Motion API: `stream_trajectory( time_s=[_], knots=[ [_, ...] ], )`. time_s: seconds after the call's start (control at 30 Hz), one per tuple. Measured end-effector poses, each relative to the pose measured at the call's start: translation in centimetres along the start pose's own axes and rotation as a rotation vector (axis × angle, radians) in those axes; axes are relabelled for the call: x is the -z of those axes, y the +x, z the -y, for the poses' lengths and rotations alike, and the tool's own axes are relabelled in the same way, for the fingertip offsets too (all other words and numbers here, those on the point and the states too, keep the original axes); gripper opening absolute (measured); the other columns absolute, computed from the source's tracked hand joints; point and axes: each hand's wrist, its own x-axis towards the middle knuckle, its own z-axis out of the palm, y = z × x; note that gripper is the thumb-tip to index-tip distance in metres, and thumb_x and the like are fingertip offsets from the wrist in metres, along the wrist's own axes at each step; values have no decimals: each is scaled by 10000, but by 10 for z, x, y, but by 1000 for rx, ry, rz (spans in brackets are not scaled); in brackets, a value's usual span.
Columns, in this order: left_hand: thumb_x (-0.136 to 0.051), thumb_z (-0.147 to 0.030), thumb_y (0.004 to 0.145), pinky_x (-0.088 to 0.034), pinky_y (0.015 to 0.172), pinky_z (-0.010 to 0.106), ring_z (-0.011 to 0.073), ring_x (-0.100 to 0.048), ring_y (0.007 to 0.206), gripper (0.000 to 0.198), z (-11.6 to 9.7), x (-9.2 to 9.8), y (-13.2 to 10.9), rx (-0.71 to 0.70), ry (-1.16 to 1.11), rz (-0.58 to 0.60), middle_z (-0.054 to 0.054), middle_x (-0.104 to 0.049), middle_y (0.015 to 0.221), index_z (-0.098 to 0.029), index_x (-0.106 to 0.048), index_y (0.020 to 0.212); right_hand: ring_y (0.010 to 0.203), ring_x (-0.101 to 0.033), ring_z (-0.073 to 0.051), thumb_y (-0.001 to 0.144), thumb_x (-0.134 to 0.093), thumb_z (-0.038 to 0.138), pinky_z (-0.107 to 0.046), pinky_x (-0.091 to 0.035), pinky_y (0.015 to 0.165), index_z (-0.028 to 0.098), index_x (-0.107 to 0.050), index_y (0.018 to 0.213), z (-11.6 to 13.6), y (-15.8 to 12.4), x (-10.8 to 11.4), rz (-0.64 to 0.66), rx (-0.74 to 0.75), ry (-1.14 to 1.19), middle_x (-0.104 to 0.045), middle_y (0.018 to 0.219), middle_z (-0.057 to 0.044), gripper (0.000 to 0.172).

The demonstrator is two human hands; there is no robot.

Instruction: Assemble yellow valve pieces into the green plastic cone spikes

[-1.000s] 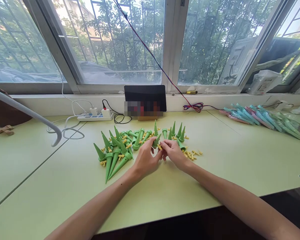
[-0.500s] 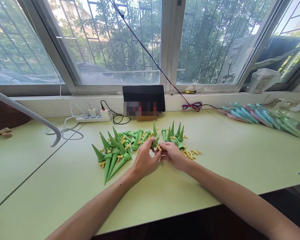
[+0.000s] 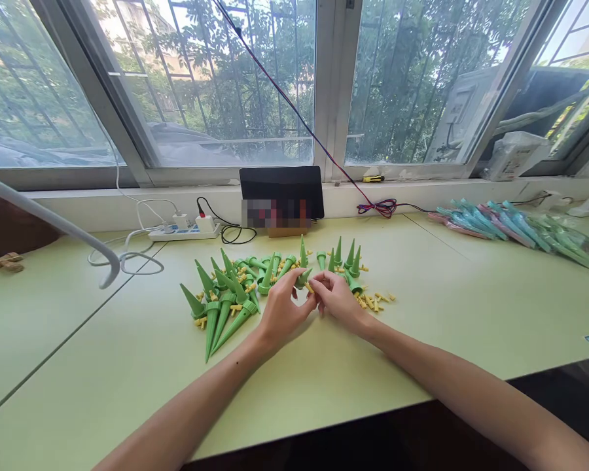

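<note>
With the joined fingertips as the clock's centre and twelve straight ahead, the pale green table [image 3: 422,275] spreads all around. A black screen [image 3: 282,183] stands between eleven and twelve. A cluster of green spikes [image 3: 222,318] lies toward nine. At centre, the left hand [image 3: 285,306] is clamped on a tilted green cone [image 3: 303,279]; the right hand [image 3: 341,301] pinches a yellow fitting [image 3: 310,287] beside it. Loose yellow pieces [image 3: 370,302] lie at three.
</note>
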Motion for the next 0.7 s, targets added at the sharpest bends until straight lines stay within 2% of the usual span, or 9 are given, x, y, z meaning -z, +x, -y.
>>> stream_trajectory(
  time_s=[0.1,0.23,0.4,0.57,0.7],
  knots=[
    [-681,-221,779,-511,674,267,136,-620,736,351,2,0,0,2,5,-2,19,-718,965,-219,-611,1123,554,-590,-142,859,-653,466,-251,-459,469,203,-575,840,1,-2,1,14,79,-73,-646,688,-3,275],
    [-675,-168,744,-530,715,282,159,-649,819,409,6,-1,0,-28,16,-6,36,-716,1027,-219,-609,1144,685,-628,-168,830,-701,407,-286,-514,620,207,-599,860,1,-5,2,5,204,-213,-652,752,-15,227],
    [-660,-149,763,-557,821,316,187,-681,952,422,9,-3,-2,-66,-7,27,53,-698,1183,-235,-599,1171,722,-652,-187,813,-709,367,-311,-531,654,199,-606,829,-2,-3,5,1,163,-231,-681,792,-39,197],
    [-676,-163,792,-540,959,376,229,-662,1127,412,9,-2,-2,-118,6,25,69,-684,1259,-239,-590,1188,706,-666,-197,808,-716,366,-309,-530,627,194,-610,820,-2,-1,6,9,150,-220,-692,779,-48,203],
    [-690,-173,797,-541,984,396,241,-658,1167,441,8,-2,-2,-102,4,37,78,-669,1307,-244,-579,1218,655,-668,-192,818,-704,358,-305,-525,596,189,-619,817,0,-1,5,17,126,-200,-693,754,-47,189]
  ],
)
